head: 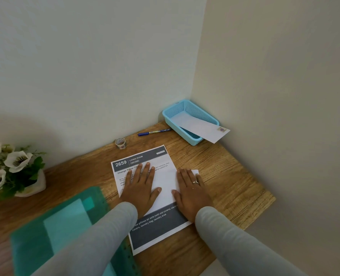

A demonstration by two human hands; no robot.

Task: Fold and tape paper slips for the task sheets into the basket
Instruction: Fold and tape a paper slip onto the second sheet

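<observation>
A printed task sheet [155, 232] headed "2659 Living Room" lies on the wooden table [224, 176]. A blank white slip [165, 182] lies across its middle. My left hand [140, 188] presses flat on the slip's left part, fingers straight. My right hand [192, 193], with a ring on one finger, presses flat on the slip's right end. A light blue basket [209, 114] stands in the far corner and holds a folded white slip [201, 127] sealed with a sticker, its end sticking out over the rim. A small roll of tape [120, 143] stands by the wall.
A blue pen [154, 132] lies near the wall, left of the basket. A green plastic folder [65, 226] lies at the near left. A white pot of artificial flowers [12, 170] stands at the left edge. Walls close the table at the back and right.
</observation>
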